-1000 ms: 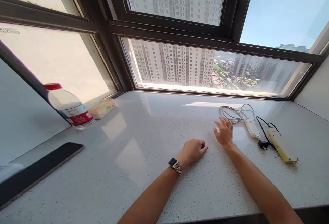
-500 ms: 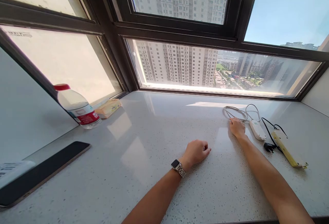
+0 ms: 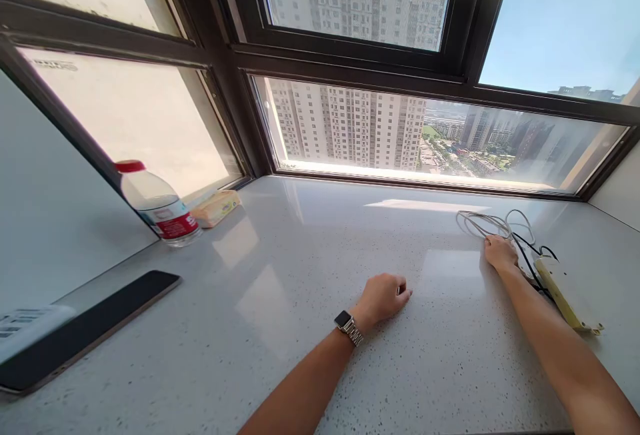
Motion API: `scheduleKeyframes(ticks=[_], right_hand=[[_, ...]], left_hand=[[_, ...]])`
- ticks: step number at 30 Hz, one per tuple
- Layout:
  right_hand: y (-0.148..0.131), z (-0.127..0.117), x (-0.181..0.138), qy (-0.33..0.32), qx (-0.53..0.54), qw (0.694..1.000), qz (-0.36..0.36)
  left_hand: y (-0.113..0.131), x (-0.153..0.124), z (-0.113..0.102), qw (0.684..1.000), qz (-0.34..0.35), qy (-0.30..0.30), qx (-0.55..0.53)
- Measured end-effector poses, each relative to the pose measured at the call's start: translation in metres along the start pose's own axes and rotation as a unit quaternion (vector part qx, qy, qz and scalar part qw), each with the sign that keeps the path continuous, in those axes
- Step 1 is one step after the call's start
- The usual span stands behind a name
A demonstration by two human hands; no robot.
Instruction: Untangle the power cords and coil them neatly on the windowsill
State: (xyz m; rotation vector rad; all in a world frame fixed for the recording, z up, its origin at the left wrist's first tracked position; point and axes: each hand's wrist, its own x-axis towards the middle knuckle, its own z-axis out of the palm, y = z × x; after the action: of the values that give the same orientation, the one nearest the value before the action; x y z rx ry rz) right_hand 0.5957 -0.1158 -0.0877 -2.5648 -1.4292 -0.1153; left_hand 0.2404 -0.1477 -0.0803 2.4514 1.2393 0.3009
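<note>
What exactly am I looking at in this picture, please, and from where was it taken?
The picture comes from a camera worn on a person's head, looking forward and down, so the two bare arms reaching in from below are that person's own. There is no machine.

The surface is a pale speckled stone window ledge below dark-framed windows. The left hand, with a metal wristwatch, rests loosely curled on the ledge and holds nothing that I can see. The right hand lies on a white power adapter with a coiled grey cable, which it mostly hides; whether it grips it I cannot tell. Beside it lies a yellowed white power strip with a black cord.

At the left stand a clear plastic bottle with a red cap, a small yellow packet and a flat black slab.
</note>
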Motion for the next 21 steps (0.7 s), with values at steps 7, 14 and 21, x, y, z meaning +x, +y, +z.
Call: scheduleKeyframes(ticks=[7,14,21], right_hand=[[-0.002,0.006,-0.021,0.037,-0.013,0.999,0.021],[-0.027,-0.01,-0.076,0.077,-0.093,0.988,-0.101],[0.03,-0.034,-0.097,-0.027,-0.068,0.997,-0.029]], left_hand=[[0.001,-0.001,-0.002,1.0,-0.004,-0.005,0.011],[0.001,-0.001,-0.001,1.0,-0.002,0.005,0.012],[0.0,0.0,-0.002,1.0,0.002,-0.002,0.006]])
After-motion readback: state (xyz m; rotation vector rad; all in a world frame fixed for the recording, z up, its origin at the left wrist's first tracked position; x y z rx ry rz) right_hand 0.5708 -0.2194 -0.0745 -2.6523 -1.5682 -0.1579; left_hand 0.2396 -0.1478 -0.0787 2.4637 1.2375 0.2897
